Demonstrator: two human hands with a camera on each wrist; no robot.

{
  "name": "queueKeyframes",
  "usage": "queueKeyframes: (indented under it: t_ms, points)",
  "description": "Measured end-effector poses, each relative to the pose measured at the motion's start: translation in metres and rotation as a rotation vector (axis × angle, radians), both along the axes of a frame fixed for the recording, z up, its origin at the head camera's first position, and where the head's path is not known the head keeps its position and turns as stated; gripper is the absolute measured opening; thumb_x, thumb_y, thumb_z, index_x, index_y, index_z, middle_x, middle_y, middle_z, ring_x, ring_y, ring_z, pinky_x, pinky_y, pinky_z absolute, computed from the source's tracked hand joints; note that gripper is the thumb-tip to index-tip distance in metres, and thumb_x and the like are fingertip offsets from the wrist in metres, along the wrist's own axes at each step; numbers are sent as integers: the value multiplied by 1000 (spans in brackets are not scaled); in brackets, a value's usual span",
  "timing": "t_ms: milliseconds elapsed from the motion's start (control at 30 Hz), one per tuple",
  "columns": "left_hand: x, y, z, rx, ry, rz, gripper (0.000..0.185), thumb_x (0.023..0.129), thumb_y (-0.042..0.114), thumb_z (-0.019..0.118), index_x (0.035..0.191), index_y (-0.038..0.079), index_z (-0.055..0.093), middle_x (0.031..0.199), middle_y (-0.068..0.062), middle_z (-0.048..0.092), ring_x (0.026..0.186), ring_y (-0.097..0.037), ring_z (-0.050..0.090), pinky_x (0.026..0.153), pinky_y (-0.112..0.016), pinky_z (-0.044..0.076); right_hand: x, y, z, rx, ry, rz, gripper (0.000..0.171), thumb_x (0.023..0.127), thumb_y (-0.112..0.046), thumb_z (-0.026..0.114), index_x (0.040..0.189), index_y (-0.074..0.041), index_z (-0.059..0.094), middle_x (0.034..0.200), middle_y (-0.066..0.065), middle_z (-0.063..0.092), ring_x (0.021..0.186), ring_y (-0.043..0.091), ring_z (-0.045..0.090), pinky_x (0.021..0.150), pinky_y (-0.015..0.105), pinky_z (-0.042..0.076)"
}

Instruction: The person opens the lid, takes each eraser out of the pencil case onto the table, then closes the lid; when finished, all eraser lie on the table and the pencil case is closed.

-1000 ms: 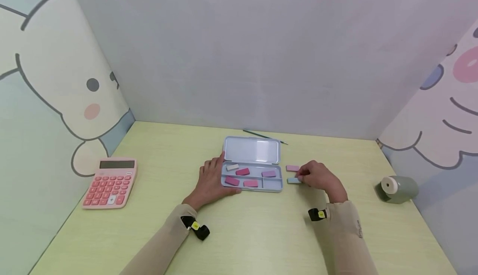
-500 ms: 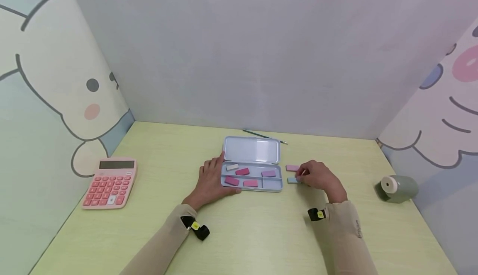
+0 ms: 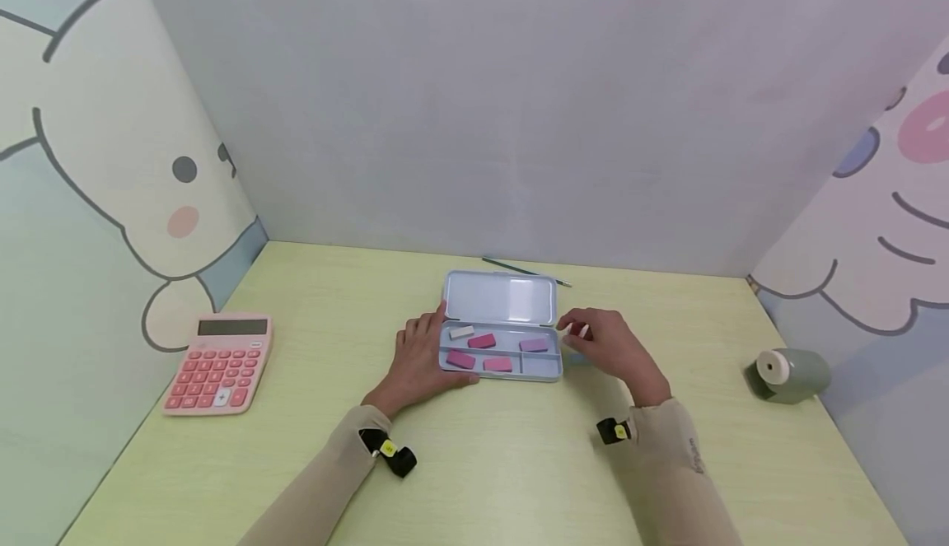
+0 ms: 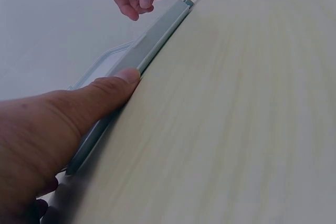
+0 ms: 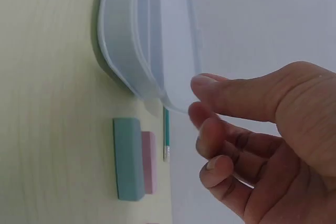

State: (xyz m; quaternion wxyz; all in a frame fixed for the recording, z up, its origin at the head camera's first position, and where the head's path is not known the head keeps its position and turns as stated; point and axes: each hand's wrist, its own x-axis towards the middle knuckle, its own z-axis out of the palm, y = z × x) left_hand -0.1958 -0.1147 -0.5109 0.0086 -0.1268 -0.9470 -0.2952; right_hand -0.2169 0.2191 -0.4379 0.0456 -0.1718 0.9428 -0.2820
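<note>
An opened pale-blue pencil case (image 3: 541, 368) lies on the table, its lid (image 3: 489, 297) folded back. Straight fingers of my left hand (image 3: 417, 365) rest along its left side, and the thumb (image 4: 113, 90) presses its front wall. Inside lie several eraser-like blocks: a white block (image 3: 461, 332), a purple block (image 3: 533, 345) and pink ones (image 3: 497, 364). My right hand (image 3: 611, 344) hovers by the case's right end, fingers loosely bent, nothing between them. Below it on the table sit a blue block (image 5: 128, 159) and a pink block (image 5: 149, 162), mostly hidden in the head view.
Behind the lid lies a thin green pencil (image 3: 519, 268). A pink calculator (image 3: 219, 363) is at the left of the table, and a grey-green cylindrical device with a white end (image 3: 789, 375) stands at the right. Walls enclose the back and sides.
My right hand has lifted off the blue block and shifted left towards the case, now covering the pink block. The blue block stays on the table. My left hand has not moved.
</note>
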Motion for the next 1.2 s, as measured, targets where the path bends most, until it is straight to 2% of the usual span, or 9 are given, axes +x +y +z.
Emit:
queueKeyframes:
  t_ms: [200, 467, 800, 1000, 1200]
  points:
    - [0, 0, 0, -1, -1, -1, 135, 74, 62, 90, 173, 9, 15, 161, -21, 45, 145, -44, 38, 113, -61, 35, 1, -18, -9, -25, 69, 8, 20, 94, 1, 77, 113, -4, 80, 101, 10, 77, 79, 18, 59, 73, 29, 51]
    - [1, 1, 0, -1, -4, 1, 135, 74, 63, 90, 173, 9, 15, 160, -21, 46, 144, -43, 38, 113, -60, 35, 2, -31, -17, 60, 80, 6, 20, 93, -2, 80, 113, -6, 83, 113, 10, 81, 82, 19, 62, 78, 33, 55]
    - [0, 0, 0, 2, -3, 0, 135, 75, 63, 90, 173, 9, 14, 161, -20, 45, 145, -43, 37, 114, -60, 34, -1, -32, -24, 80, 91, -13, 18, 94, -3, 80, 109, -12, 85, 108, 7, 83, 78, 16, 62, 76, 34, 54]
    - [0, 0, 0, 4, -3, -2, 135, 75, 64, 90, 173, 9, 15, 161, -20, 45, 145, -43, 37, 114, -60, 34, -1, -33, -25, 56, 114, -8, 18, 92, 0, 80, 108, -9, 84, 108, 8, 83, 81, 17, 64, 76, 36, 56]
    - [0, 0, 0, 2, 3, -6, 135, 75, 64, 90, 173, 9, 15, 161, -21, 45, 144, -44, 38, 113, -61, 35, 0, -35, -26, 82, 135, -13, 20, 90, 1, 82, 107, -8, 84, 106, 10, 78, 84, 20, 65, 78, 38, 57]
